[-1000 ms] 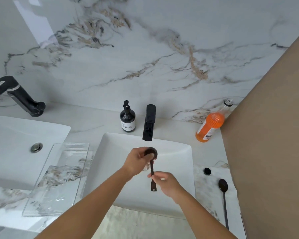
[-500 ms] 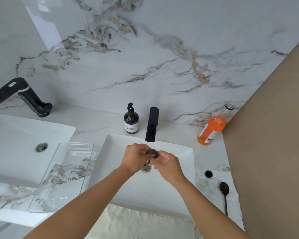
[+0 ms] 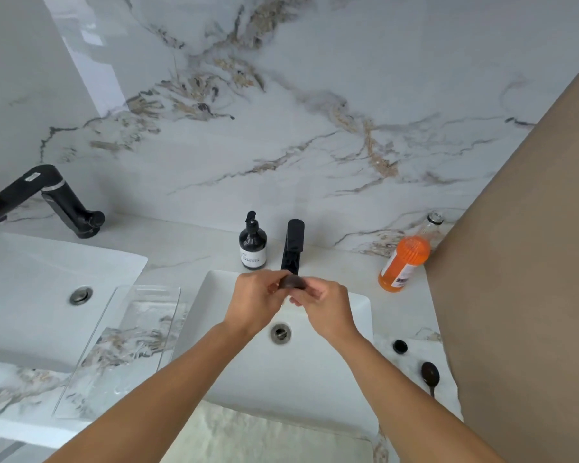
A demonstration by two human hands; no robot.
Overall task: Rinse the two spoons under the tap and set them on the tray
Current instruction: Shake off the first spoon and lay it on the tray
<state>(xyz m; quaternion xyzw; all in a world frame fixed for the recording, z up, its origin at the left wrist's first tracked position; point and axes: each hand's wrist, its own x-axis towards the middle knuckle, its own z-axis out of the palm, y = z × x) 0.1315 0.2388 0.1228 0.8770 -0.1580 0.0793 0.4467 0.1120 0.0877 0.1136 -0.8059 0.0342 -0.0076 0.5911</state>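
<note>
Since a second ago we have brought both hands together under the tap (image 3: pixel 293 247): left hand (image 3: pixel 256 300) and right hand (image 3: pixel 325 307) pinch one dark spoon (image 3: pixel 293 283) over the sink (image 3: pixel 358 329); water flow seems unclear. Second spoon (image 3: pixel 430 374) lies on the counter, right of the sink. Clear tray (image 3: pixel 121 349) sits left.

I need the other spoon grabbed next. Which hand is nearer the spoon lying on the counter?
Right. The right hand is over the sink, nearer the counter spoon; the left hand is farther.
</note>
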